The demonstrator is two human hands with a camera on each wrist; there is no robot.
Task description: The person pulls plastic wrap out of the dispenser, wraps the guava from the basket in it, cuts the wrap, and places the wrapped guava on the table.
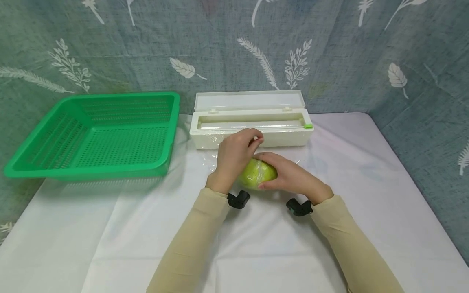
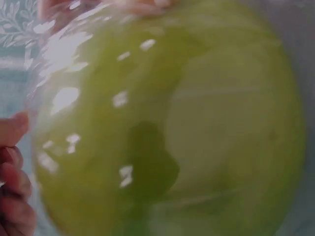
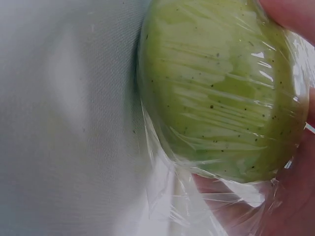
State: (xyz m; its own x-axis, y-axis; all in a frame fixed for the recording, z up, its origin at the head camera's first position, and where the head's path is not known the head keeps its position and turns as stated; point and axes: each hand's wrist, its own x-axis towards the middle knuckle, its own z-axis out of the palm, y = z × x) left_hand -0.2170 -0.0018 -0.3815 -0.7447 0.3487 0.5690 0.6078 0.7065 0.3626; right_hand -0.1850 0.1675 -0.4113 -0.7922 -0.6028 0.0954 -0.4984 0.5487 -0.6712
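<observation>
A speckled green fruit (image 1: 253,176) lies on the white cloth, with clear plastic film (image 3: 184,201) drawn tight and creased over it. My right hand (image 1: 289,173) holds the fruit from the right, thumb at its near side and fingers over its far side. Above the fruit's upper left, my left hand (image 1: 236,156) has its fingers curled and pinches the film between thumb and forefinger. In the left wrist view the shiny wrapped fruit fills most of the picture, and the left hand's curled fingers (image 2: 17,179) show at the left edge.
Behind the hands stands a white film dispenser box (image 1: 253,139), its lid (image 1: 249,100) raised and a green slider (image 1: 308,126) at its right end. A green plastic basket (image 1: 121,171) is at the left. A patterned grey-green curtain (image 1: 227,49) hangs along the back.
</observation>
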